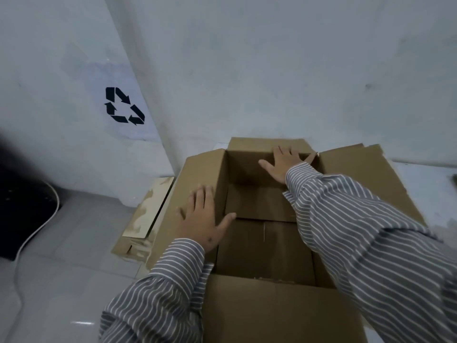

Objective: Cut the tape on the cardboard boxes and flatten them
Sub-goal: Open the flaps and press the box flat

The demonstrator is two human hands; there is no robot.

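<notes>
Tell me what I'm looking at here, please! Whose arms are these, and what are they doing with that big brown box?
There is no machine here. A person wears a camera on their head, so you see their own arms in striped sleeves, looking down. The left hand lies flat on the left flap of an open cardboard box. The right hand reaches across and presses on the far side of the box. Neither hand holds anything. The box's flaps are spread open. Beside it, on the pale tiled floor, lies flattened cardboard. On the wall is a black recycling sign.
</notes>
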